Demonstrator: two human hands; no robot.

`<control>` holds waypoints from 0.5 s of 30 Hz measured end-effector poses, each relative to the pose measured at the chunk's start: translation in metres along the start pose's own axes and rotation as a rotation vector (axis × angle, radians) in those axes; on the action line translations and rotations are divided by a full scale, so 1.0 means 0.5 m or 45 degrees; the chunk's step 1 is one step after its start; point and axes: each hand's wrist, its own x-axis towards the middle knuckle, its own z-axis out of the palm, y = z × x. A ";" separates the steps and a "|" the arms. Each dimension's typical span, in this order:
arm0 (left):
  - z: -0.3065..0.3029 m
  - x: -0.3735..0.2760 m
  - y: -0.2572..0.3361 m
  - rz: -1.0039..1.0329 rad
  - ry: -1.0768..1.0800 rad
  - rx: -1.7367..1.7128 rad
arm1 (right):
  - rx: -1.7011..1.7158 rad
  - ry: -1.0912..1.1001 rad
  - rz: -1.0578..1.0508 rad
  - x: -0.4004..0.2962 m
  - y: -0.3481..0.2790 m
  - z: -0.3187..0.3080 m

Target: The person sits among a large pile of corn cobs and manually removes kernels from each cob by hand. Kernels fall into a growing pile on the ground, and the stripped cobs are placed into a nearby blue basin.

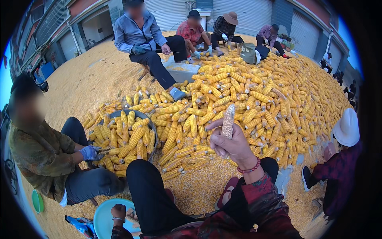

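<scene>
My right hand point(231, 142) is raised in front of my knees, closed around a bare corn cob point(228, 122) that stands nearly upright. My left hand point(118, 211) is low at the left, over a light-blue plastic basin point(100, 216) with several stripped cobs point(131, 215) in it; its fingers are too small and dark to read. Past my knees lies a big heap of yellow ears of corn point(256, 113). Loose kernels point(197, 185) cover the ground between my feet.
A round metal basin point(153, 128) full of corn ears stands ahead left, beside a gloved co-worker point(38, 155). Another co-worker point(337, 173) in a white hat sits at the right. Several people sit behind the heap. A green bowl point(37, 201) is far left.
</scene>
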 end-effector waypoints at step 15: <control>-0.038 0.029 0.097 0.012 -0.160 -0.473 | 0.362 -1.012 -0.568 -0.047 -0.279 0.161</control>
